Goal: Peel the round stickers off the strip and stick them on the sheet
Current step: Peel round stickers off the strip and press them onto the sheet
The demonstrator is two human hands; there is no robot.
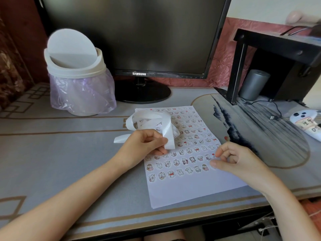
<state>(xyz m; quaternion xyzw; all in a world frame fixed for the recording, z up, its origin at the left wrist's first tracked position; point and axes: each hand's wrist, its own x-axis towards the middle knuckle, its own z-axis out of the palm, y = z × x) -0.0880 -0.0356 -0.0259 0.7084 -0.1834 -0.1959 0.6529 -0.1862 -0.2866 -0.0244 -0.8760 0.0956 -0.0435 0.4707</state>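
Pressing a round sticker [215, 156] onto the sheet [191, 186] with my right hand [243, 164]: thumb and forefinger nearly meet at the sheet's right edge, end of a sticker row. The sticker is mostly hidden under my fingertips; I cannot tell whether it is fully down.

Item, left hand [147, 145]: closed on the strip [156, 120], pinching it between thumb and fingers just above the sheet's middle rows. The strip is long, white, glossy, looped and curled back over the sheet's upper left, one tail trailing onto the surface [69, 153].

Item, sheet: white, flat on the surface, many rows of small cartoon stickers filled, bottom margin bare.

Item, surroundings: lidded bin [76, 70] with a purple liner at rear left, monitor [132, 35] behind, phone [307, 120] at far right.

Risks, as I judge them:
- The sticker sits close to the sheet's right edge; a small slip would leave it overhanging and stuck to the surface.
- Releasing before it is rubbed flat may lift it on my fingertip.
- The loose strip coils hang over placed rows; dragging them could catch a raised sticker edge or hide an empty spot.
- Nothing pins the sheet; a sideways push from my right hand could skew it and crook the row.
- My left pinch is tight on curled backing; creasing it may make the next sticker harder to peel.
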